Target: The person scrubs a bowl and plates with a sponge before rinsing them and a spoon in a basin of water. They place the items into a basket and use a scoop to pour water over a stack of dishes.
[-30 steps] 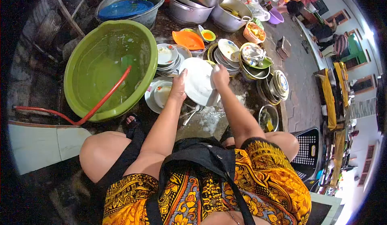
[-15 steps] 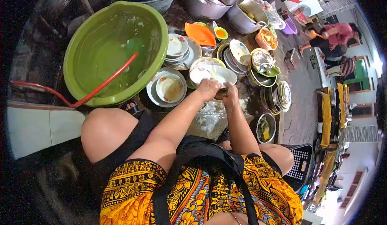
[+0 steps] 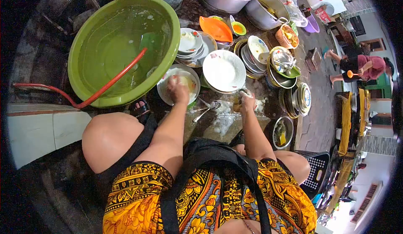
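Note:
My left hand (image 3: 179, 90), smeared by motion, reaches over a soapy-looking bowl (image 3: 192, 83) set inside a wider white dish (image 3: 163, 92); its fingers are too blurred to read. In my right hand (image 3: 249, 101) is a soapy scrubbing sponge (image 3: 238, 107), partly hidden, with the fingers closed around it. Between the hands lies a white plate (image 3: 223, 71) with a floral rim, on top of other dishes. A spoon (image 3: 202, 115) rests on the wet floor beside white suds (image 3: 224, 118).
A big green basin (image 3: 121, 102) of water stands left, with a red hose (image 3: 111, 84) running into it. Stacked plates (image 3: 257, 51), metal pots (image 3: 266, 14) and an orange dish (image 3: 215, 27) spread ahead. A metal bowl (image 3: 275, 139) sits right. Another person (image 3: 369, 68) is farther off.
The white dish held between both hands now lies on the stack. My left hand has moved left to the bowl, and my right hand has drawn slightly right with the sponge.

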{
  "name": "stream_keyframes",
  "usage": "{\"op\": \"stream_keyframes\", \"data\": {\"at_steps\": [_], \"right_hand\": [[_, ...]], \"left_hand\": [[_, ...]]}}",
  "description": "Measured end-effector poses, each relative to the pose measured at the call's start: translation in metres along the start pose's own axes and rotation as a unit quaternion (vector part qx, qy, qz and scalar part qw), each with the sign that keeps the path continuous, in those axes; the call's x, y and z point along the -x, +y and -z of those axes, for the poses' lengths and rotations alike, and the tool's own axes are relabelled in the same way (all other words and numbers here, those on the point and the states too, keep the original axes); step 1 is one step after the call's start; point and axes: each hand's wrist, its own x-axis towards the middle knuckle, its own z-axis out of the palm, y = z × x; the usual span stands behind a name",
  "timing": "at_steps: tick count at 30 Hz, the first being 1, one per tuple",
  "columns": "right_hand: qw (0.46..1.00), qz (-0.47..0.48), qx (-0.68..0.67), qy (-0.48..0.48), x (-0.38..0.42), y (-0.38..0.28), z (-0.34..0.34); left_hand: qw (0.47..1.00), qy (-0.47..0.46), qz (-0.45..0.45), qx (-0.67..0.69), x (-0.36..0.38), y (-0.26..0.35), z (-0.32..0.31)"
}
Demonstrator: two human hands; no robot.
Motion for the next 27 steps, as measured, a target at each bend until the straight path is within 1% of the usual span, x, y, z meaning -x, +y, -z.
{"op": "stream_keyframes", "data": {"at_steps": [1,3,4,5,7,8,9,10,11,12,13,15,17,18,19,21,22,24,25,27], "right_hand": [[1.0,-0.001,0.0,0.0,0.006,-0.006,-0.001],[0.999,0.034,-0.013,0.022,0.022,-0.025,-0.005],[0.997,0.043,-0.055,0.02,0.027,-0.031,-0.009],[0.997,0.044,-0.057,0.022,0.031,-0.037,-0.014],[0.974,-0.105,-0.2,0.014,0.057,-0.084,-0.031],[0.991,-0.039,-0.126,-0.031,0.033,-0.052,-0.028],[0.991,-0.034,-0.126,-0.031,0.039,-0.066,-0.035],[0.975,-0.07,-0.195,-0.082,0.055,-0.089,-0.048],[0.95,-0.103,-0.263,-0.135,0.065,-0.106,-0.06],[0.943,-0.099,-0.268,-0.173,0.064,-0.1,-0.067],[0.913,-0.134,-0.273,-0.271,0.075,-0.109,-0.068],[0.913,-0.175,-0.25,-0.269,0.088,-0.122,-0.093],[0.911,-0.186,-0.228,-0.288,0.094,-0.114,-0.116],[0.915,-0.188,-0.226,-0.276,0.1,-0.111,-0.128],[0.911,-0.175,-0.224,-0.3,0.104,-0.108,-0.137],[0.921,-0.14,-0.181,-0.316,0.105,-0.093,-0.155],[0.919,-0.146,-0.185,-0.316,0.11,-0.086,-0.158],[0.929,-0.148,-0.137,-0.309,0.111,-0.082,-0.169],[0.929,-0.152,-0.138,-0.307,0.113,-0.083,-0.173],[0.93,-0.143,-0.137,-0.31,0.12,-0.078,-0.173]], "left_hand": [[1.0,0.0,0.0,-0.001,0.004,-0.011,-0.005],[0.98,-0.079,0.154,0.098,0.004,-0.038,-0.023],[0.98,-0.078,0.151,0.099,-0.001,-0.038,-0.025],[0.973,-0.091,0.207,0.054,-0.006,-0.038,-0.028],[0.96,-0.103,0.259,0.011,-0.012,-0.048,-0.043],[0.93,-0.2,0.31,0.002,-0.011,-0.066,-0.066],[0.921,-0.212,0.325,0.041,-0.004,-0.083,-0.093],[0.91,-0.223,0.342,0.077,0.003,-0.099,-0.119],[0.921,-0.145,0.324,0.16,0.013,-0.112,-0.133],[0.911,-0.172,0.327,0.185,0.01,-0.096,-0.108],[0.914,-0.175,0.316,0.182,-0.002,-0.061,-0.046],[0.885,-0.178,0.339,0.266,-0.009,-0.055,-0.034],[0.88,-0.143,0.317,0.324,-0.007,-0.084,-0.083],[0.894,-0.144,0.302,0.3,-0.012,-0.079,-0.073],[0.924,-0.174,0.276,0.199,-0.023,-0.047,-0.013],[0.92,-0.192,0.295,0.17,-0.027,-0.041,-0.011],[0.921,-0.192,0.296,0.163,-0.025,-0.046,-0.008],[0.942,-0.16,0.259,0.143,-0.029,-0.054,-0.006],[0.942,-0.163,0.259,0.139,-0.03,-0.063,-0.014],[0.983,-0.06,0.112,0.132,-0.021,-0.08,-0.028]]}}
